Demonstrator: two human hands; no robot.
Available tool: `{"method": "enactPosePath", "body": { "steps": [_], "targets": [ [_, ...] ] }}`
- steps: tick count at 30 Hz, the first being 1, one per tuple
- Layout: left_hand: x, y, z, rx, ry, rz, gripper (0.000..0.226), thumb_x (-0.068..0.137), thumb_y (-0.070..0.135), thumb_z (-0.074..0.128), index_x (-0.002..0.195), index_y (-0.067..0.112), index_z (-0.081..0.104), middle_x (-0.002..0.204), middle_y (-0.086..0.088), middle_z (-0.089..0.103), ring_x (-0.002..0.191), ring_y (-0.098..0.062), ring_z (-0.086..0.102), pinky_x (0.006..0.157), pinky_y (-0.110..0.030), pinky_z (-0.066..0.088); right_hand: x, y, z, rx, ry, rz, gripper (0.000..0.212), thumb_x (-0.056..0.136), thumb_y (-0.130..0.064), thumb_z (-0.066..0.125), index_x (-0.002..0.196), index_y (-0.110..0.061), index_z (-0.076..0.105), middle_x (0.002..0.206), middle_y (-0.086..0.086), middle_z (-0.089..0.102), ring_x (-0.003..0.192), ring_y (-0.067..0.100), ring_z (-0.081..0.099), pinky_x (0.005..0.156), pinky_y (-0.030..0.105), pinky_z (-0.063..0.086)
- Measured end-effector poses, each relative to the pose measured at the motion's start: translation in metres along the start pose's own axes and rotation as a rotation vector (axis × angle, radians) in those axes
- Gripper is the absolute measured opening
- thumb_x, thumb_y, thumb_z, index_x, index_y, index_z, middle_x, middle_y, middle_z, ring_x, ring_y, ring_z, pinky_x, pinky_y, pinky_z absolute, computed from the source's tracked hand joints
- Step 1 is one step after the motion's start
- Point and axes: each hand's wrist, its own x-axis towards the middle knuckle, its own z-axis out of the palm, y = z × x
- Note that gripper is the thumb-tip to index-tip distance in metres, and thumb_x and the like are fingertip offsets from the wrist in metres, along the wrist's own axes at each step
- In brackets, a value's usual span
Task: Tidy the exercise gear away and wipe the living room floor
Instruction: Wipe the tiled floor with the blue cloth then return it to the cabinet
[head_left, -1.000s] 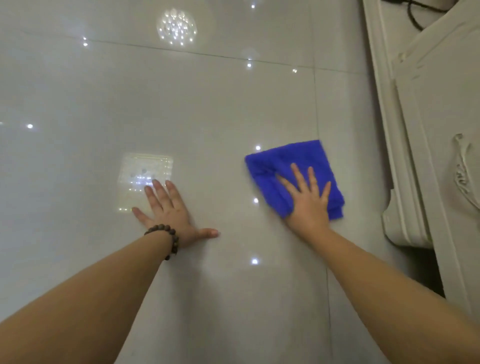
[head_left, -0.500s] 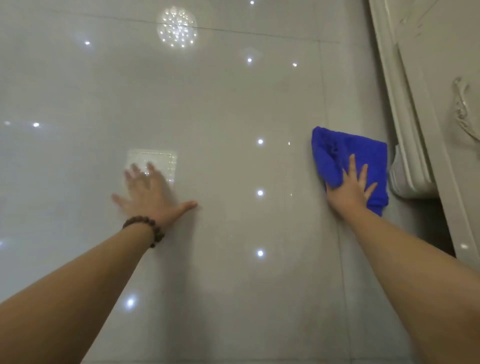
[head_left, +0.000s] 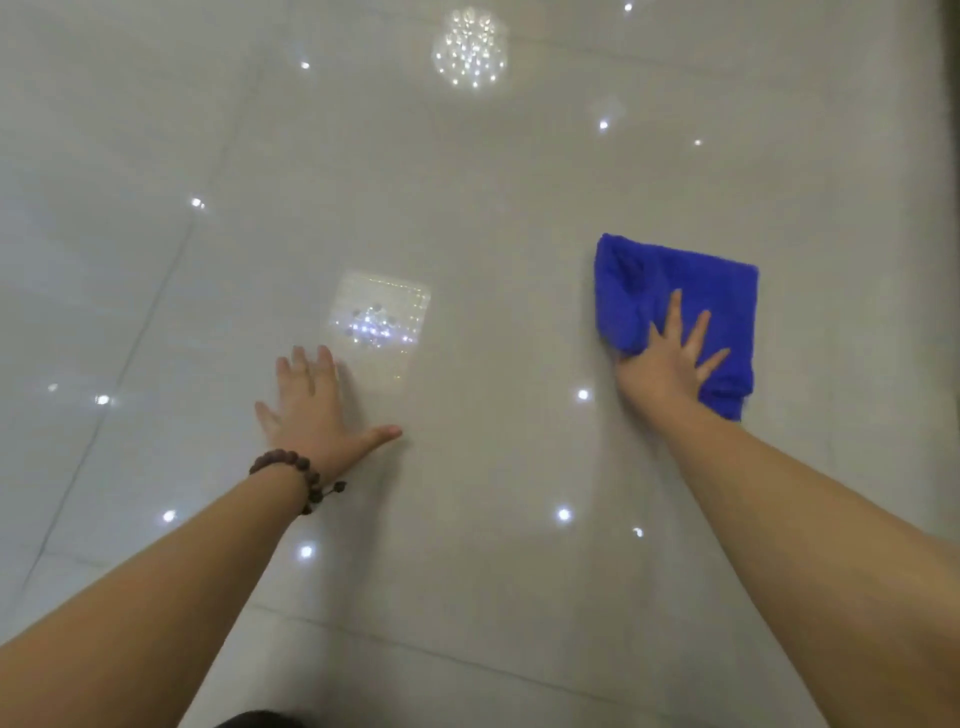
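Floor (head_left: 493, 218) glossy pale tile, mirroring ceiling lights; blue cloth (head_left: 670, 291) lying flat.

The cloth (head_left: 675, 291) lies on the floor (head_left: 493, 218), to the right; the right hand (head_left: 662, 371) rests flat on the cloth's near edge, fingers spread over it; the left hand (head_left: 311, 410) lies flat on the floor, well apart to the left and a little nearer; a bracelet (head_left: 298, 475) sits on the left wrist, just behind the hand.
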Motion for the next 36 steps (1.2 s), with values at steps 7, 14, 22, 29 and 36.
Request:
{"method": "enactPosePath", "body": {
  "steps": [7, 14, 22, 29, 36],
  "targets": [
    [0.019, -0.115, -0.027, -0.094, -0.062, -0.461, 0.154, 0.042, 0.092, 0.056, 0.148, 0.013, -0.023, 0.156, -0.013, -0.027, 0.145, -0.029, -0.021, 0.109, -0.070, 0.005, -0.051, -0.099, 0.052, -0.237, -0.120, -0.969, 0.076, 0.087, -0.039, 0.058, 0.145, -0.047, 0.009, 0.156, -0.012, -0.012, 0.145, 0.025, -0.015, 0.112, 0.055, -0.013],
    [0.032, -0.125, -0.019, -0.162, -0.158, -0.430, 0.155, 0.046, 0.092, 0.056, 0.141, 0.011, -0.035, 0.149, -0.014, -0.039, 0.140, -0.032, -0.032, 0.106, -0.070, -0.005, -0.038, -0.210, 0.060, -0.157, 0.024, -0.422, 0.076, 0.087, -0.051, 0.048, 0.147, -0.047, 0.002, 0.159, -0.009, -0.015, 0.144, 0.031, -0.017, 0.110, 0.064, -0.012],
    [0.036, -0.129, -0.021, -0.235, -0.189, -0.433, 0.151, 0.050, 0.092, 0.055, 0.139, 0.012, -0.038, 0.146, -0.016, -0.043, 0.137, -0.035, -0.037, 0.105, -0.070, -0.007, -0.038, -0.341, 0.085, -0.383, -0.226, -1.220, 0.068, 0.090, -0.042, 0.052, 0.145, -0.052, 0.012, 0.158, -0.014, -0.010, 0.145, 0.022, -0.016, 0.113, 0.055, -0.013],
    [0.039, -0.134, -0.019, -0.295, -0.203, -0.406, 0.156, 0.048, 0.091, 0.056, 0.132, 0.009, -0.046, 0.132, -0.013, -0.056, 0.129, -0.034, -0.047, 0.103, -0.072, -0.013, -0.001, -0.405, 0.070, -0.114, -0.031, -0.276, 0.072, 0.090, -0.039, 0.048, 0.148, -0.046, 0.006, 0.159, -0.010, -0.013, 0.145, 0.031, -0.016, 0.110, 0.064, -0.009],
    [0.040, -0.133, -0.018, -0.269, -0.196, -0.418, 0.149, 0.053, 0.091, 0.052, 0.132, 0.008, -0.044, 0.143, -0.016, -0.047, 0.132, -0.035, -0.043, 0.104, -0.073, -0.011, -0.087, -0.423, 0.110, -0.317, -0.196, -1.210, 0.067, 0.087, -0.053, 0.051, 0.145, -0.050, 0.018, 0.160, -0.011, -0.004, 0.146, 0.025, -0.012, 0.113, 0.056, -0.013]
  ]
}}
